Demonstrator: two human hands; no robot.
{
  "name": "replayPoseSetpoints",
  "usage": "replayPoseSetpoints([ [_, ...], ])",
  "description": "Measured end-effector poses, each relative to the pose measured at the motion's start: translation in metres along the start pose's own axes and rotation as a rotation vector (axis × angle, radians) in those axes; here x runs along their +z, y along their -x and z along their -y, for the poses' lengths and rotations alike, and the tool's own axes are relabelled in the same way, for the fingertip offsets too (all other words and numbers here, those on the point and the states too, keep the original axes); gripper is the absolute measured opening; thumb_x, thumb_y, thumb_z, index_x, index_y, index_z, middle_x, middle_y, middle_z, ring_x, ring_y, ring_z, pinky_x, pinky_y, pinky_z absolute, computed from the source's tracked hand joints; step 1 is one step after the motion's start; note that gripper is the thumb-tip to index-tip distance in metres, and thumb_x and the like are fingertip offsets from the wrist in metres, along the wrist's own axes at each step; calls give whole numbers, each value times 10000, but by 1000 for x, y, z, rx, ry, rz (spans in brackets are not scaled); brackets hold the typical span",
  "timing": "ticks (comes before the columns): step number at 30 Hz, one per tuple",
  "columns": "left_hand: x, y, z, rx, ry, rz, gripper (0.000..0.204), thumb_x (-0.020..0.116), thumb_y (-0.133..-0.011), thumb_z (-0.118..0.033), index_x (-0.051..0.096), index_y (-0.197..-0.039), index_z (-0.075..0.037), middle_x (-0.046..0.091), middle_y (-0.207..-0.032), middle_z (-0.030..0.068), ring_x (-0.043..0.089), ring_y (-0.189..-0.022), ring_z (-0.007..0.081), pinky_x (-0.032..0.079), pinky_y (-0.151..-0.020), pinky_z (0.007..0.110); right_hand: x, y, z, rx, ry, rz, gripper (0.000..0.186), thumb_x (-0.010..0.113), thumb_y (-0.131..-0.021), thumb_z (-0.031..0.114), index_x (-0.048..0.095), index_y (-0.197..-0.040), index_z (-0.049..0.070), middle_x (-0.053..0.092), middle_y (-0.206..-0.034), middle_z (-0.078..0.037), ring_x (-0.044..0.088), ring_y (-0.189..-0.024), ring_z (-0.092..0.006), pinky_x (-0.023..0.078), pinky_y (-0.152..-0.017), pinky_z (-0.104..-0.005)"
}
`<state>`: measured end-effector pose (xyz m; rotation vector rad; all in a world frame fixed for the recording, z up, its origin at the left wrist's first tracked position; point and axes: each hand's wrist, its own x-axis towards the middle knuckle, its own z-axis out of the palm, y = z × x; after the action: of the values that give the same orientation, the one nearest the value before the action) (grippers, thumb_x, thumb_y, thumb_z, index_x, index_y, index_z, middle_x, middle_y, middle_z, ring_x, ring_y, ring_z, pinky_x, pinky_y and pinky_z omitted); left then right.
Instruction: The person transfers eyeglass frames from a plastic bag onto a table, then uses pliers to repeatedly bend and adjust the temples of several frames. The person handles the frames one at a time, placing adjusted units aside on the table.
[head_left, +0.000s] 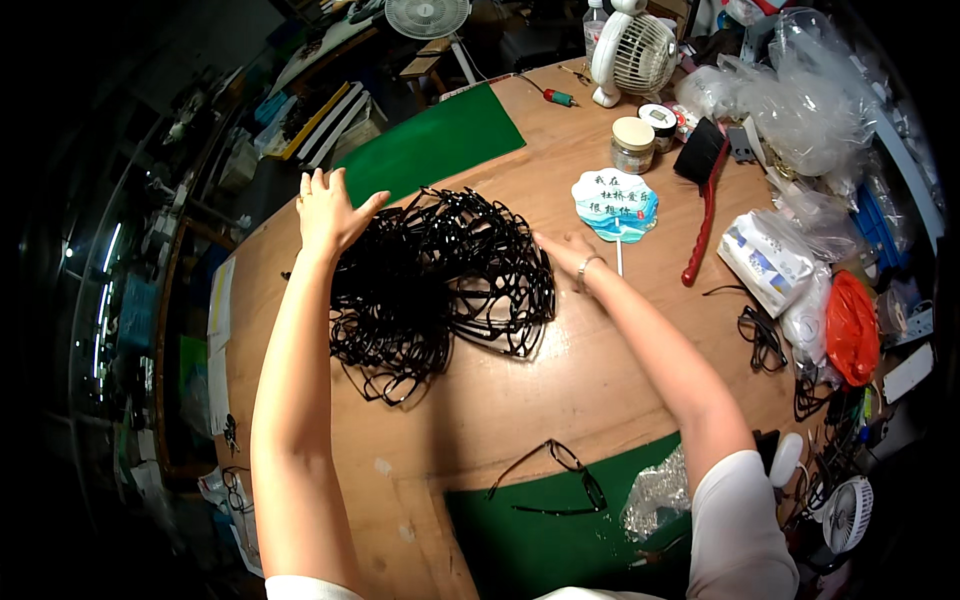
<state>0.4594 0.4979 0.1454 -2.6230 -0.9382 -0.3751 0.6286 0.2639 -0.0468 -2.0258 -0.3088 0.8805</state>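
Observation:
A large heap of black eyeglass frames [440,270] lies tangled on the wooden tabletop. My left hand [332,212] is at the heap's far left edge, open, with its fingers spread and the thumb pointing right. On the other side, my right hand [566,254] rests against the heap's right edge, its fingers stretched toward the frames; the fingertips are partly hard to see. Neither hand shows a frame in its grasp. Closer to me, a single pair of black glasses [572,462] sits with its temples unfolded on a dark green mat [500,545].
Beyond the heap lies another green mat [430,145]. To the right are a fan-shaped card [612,212], a red-handled brush [703,205], jars [632,145], a white fan [640,55], a tissue pack [768,258] and a red plastic bag [852,328]. Crumpled clear plastic [655,495] lies near my right elbow.

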Motion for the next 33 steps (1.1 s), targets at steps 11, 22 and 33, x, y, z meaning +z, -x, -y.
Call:
replayPoseSetpoints([
  [11, 24, 29, 10, -158, 365, 560, 729, 779, -492, -425, 555, -1083, -63, 596, -1009, 129, 553, -974, 245, 415, -859, 328, 60, -21, -14, 24, -212, 108, 920, 656, -581, 571, 360, -1238, -1, 417, -1229, -205, 431, -1126, -294, 388, -908, -351],
  [22, -10, 152, 14, 54, 647, 273, 339, 656, -592, -188, 561, -908, -111, 562, -857, 80, 545, -822, 275, 429, -716, 347, 94, 95, -26, -101, -673, -137, 879, 717, -618, 263, 207, -1281, -6, 399, -1195, -187, 449, -1051, -259, 418, -857, -328],
  [33, -6, 269, 45, 233, 1071, 351, 191, 506, -511, -42, 550, -695, -15, 548, -660, 70, 503, -677, 222, 400, -657, 290, 144, 316, -69, -249, -458, -262, 986, 684, -698, 222, -38, -1306, -60, 143, -1334, -279, 170, -1257, -324, 140, -1041, -362],
])
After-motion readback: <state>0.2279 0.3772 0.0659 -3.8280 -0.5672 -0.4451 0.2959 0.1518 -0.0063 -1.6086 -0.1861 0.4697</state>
